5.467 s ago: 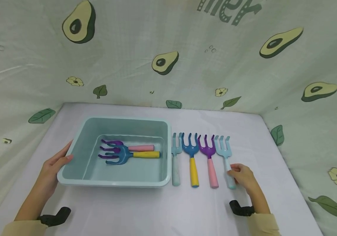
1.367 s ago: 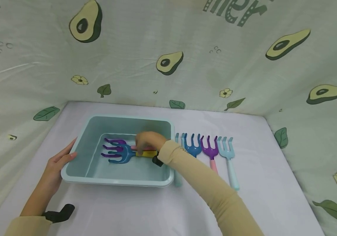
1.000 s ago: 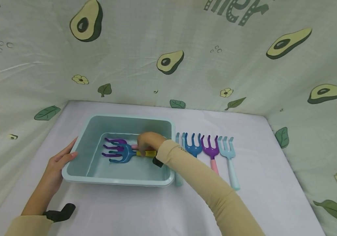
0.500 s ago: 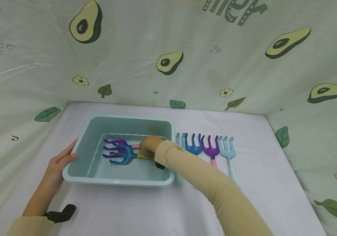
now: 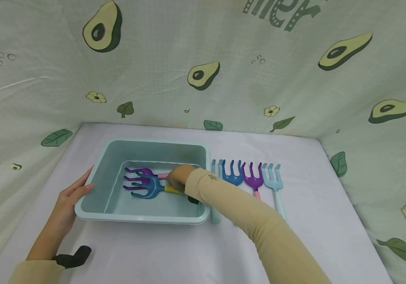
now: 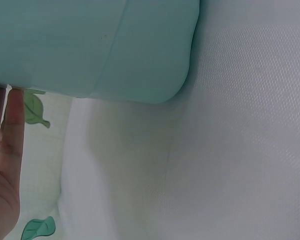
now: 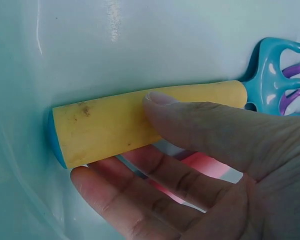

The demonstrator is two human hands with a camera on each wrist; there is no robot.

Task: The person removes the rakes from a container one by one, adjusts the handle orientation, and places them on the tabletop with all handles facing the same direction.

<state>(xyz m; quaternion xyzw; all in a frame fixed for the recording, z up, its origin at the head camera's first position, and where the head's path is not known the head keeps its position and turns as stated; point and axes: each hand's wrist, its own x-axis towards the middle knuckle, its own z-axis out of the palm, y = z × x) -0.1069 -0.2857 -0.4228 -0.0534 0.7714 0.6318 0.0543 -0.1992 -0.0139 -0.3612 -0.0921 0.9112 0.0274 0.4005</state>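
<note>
My left hand (image 5: 68, 199) stays at the left end of a pale green-blue plastic bin (image 5: 142, 218), thumb at the rim; in the left wrist view its straight fingers (image 6: 14, 132) touch the outer wall. Inside the bin, two garden hand rakes lie partly overlapped: a blue one (image 5: 153, 187) with a yellow handle (image 7: 107, 124) and, underneath, a purple one (image 5: 147, 171) with a pink handle. My right hand (image 5: 180, 176) reaches into the bin and holds the yellow handle, thumb on top and fingers along its other side. The pink handle shows behind those fingers.
Right of the bin stands a row of hand rakes: a light-blue one (image 5: 215, 215) against the bin's side, a blue one (image 5: 233, 179), a purple one (image 5: 253, 181) and another light-blue one (image 5: 273, 183). My right sleeve (image 5: 245, 213) crosses above this row.
My right hand has gone from the rightmost light-blue rake into the bin, and lately slid right along the yellow handle. My left hand has stayed at the bin.
</note>
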